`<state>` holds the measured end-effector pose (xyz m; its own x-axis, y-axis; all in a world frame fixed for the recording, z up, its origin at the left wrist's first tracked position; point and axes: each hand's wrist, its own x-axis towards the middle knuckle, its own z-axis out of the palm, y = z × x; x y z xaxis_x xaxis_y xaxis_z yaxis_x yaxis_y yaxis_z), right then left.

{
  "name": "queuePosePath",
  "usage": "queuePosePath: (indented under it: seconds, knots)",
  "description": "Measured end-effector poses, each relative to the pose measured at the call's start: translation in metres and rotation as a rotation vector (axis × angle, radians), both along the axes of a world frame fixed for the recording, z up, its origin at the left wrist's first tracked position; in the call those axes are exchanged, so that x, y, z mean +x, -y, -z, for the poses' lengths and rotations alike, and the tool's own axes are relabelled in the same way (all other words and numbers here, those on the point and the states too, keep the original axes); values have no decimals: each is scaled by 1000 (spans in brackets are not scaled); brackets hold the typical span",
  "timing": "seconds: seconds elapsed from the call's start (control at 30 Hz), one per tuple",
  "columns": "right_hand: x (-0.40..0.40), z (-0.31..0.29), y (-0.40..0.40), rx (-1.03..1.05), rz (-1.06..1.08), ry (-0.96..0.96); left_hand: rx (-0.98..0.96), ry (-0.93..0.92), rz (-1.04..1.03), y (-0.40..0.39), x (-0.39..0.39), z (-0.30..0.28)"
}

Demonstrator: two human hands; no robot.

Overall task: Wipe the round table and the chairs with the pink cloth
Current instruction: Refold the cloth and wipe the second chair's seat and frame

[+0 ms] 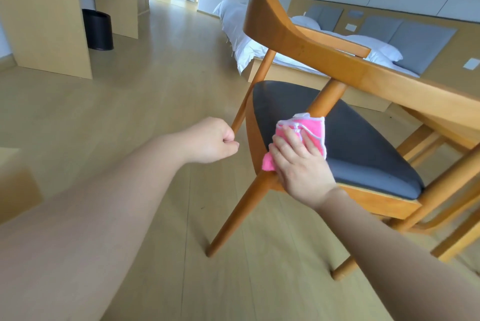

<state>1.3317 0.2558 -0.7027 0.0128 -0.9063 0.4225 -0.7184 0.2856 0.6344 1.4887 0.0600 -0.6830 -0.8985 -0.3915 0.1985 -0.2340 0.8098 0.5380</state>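
A wooden chair (298, 42) with a dark grey seat (363, 149) stands in front of me, its curved backrest toward the upper left. My right hand (298, 162) lies flat with straight fingers on the pink cloth (311, 131), pressing it onto the seat's near left edge. My left hand (213, 140) is curled into a fist beside the chair's slanted back post, at the post's lower end; whether it grips the post I cannot tell. The round table is not in view.
Part of a second wooden chair frame (446, 216) shows at the right edge. A bed with white linen (239, 42) stands behind the chair. A black bin (98, 29) sits by a wooden cabinet (44, 16) at the upper left. Light wooden floor (130, 102) spreads to the left.
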Motion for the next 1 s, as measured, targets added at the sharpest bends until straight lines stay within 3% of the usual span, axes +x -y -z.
queuePosePath:
  seconds: [0.17,0.37,0.5,0.7,0.8,1.0]
  knots:
    - [20,65,-3,305,-34,12,-34,-4,16,-3,-1,0]
    - [4,69,-14,332,-242,159,-130,61,87,-20,-13,-3]
    - [-11,65,-59,362,-205,318,-187,88,222,-59,-41,-14]
    - [-49,29,-152,166,73,725,-291,153,467,-159,-111,-19]
    - [-64,6,-194,-100,192,1008,-240,151,559,-214,-151,-11]
    - [-103,-11,-285,-583,448,1440,-109,-57,728,-303,-228,-9]
